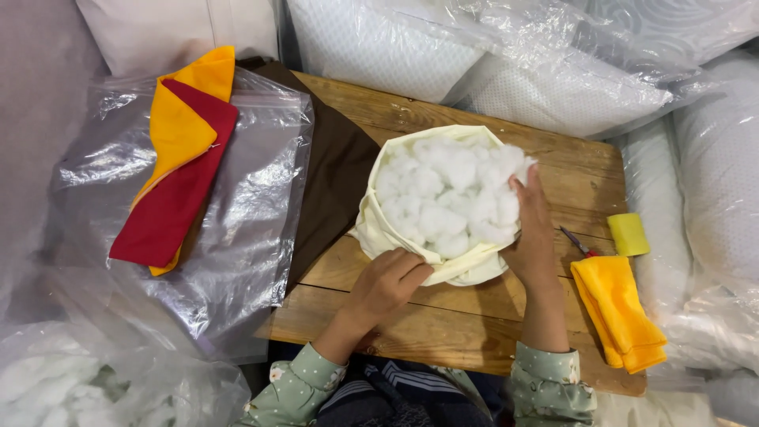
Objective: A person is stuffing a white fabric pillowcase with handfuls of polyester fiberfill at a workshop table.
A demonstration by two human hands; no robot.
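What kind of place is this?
Likely a small pillow or cushion stuffing workstation. A cream fabric cover packed with white fibre filling sits on a wooden table, with bagged pillows and folded fabric pieces around.

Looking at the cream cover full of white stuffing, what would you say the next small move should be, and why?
Probably press the stuffing deeper with the right hand, which already lies on it, while the left hand grips the cream cover at its near rim. The fluff stands heaped at the open mouth, so it likely needs packing down.

A wooden desk point(474, 316) stands in even light. White bagged pillows point(553, 71) crowd around it.
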